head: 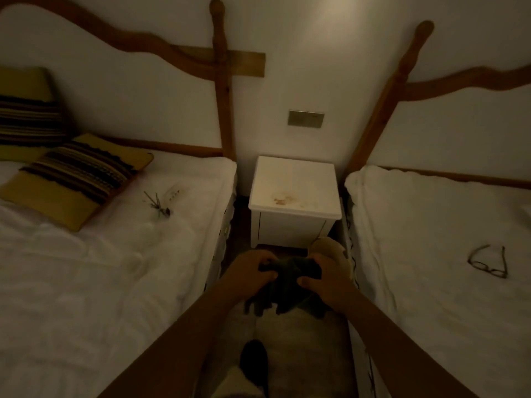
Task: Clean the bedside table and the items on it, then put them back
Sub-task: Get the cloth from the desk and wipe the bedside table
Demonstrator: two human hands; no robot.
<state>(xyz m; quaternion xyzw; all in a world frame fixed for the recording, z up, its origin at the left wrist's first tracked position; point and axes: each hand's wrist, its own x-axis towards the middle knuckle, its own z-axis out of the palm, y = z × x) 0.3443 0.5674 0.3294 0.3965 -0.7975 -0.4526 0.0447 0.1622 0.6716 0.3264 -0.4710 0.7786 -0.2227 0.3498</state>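
While both hands grip a dark cloth (287, 282) in the gap between two beds, the white bedside table (293, 196) stands ahead against the wall. The left hand (250, 272) curls its fingers over the cloth's left edge; the right hand (324, 275) clamps the right edge, thumb pressed on top. The cloth is bunched between them, its loose folds hanging down below the wrists. The table's worktop is white with a brownish stain (283, 200) near its front middle and a fainter yellowish streak running back from it. Its front shows a panelled door beneath an overhanging top.

On the left bed (100, 268) lie a small bunch of thin dark sticks (156, 203) and a white remote-like strip (174, 193), close to a striped cushion (77, 176). A pair of glasses (488, 261) rests on the right bed (445, 254), arms unfolded.
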